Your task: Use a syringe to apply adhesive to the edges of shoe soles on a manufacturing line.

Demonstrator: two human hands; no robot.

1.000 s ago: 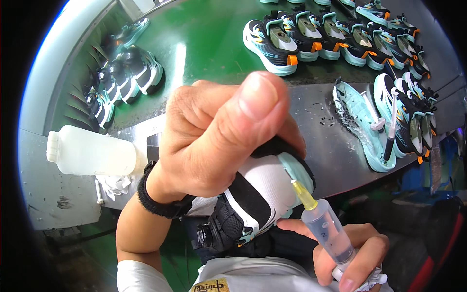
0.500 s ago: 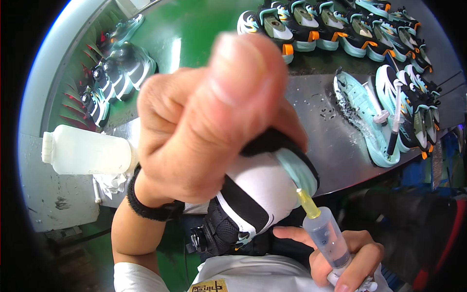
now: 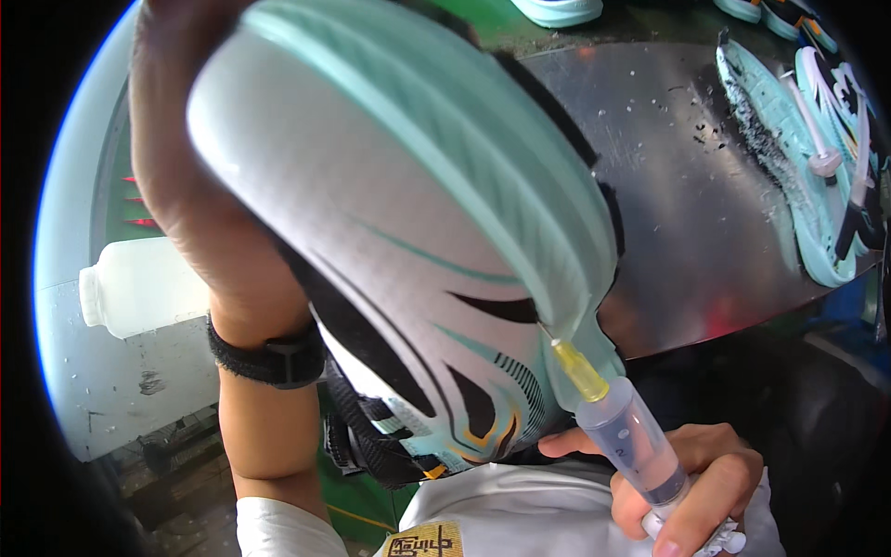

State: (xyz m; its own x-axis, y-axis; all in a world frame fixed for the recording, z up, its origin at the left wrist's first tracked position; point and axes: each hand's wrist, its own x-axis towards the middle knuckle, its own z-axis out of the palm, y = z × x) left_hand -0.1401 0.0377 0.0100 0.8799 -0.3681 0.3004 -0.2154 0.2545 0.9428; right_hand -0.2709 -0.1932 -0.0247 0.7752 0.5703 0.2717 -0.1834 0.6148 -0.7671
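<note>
A white and mint sneaker (image 3: 371, 213) with black and orange details fills the middle of the view, close up and side on. My left hand (image 3: 190, 204) grips it from the left, its fingers mostly hidden behind the shoe and the frame's top edge. At the lower right, my right hand (image 3: 710, 473) is closed round a clear syringe (image 3: 631, 441) with a yellow needle hub. Pinkish liquid shows in the barrel. The needle tip meets the line between the shoe's upper and its mint sole, and one finger stretches toward the shoe below it.
Left of my forearm lies a translucent white bottle (image 3: 144, 288) on its side. On the metal table (image 3: 668, 204) at right, a mint sole (image 3: 789, 176) bears another syringe (image 3: 817, 139), with dark crumbs nearby. More sneakers (image 3: 557, 9) show at the top edge.
My left hand has swung left and turned the sneaker so its long side faces up, nearer the camera. The syringe's needle tip has stayed at the sole's edge.
</note>
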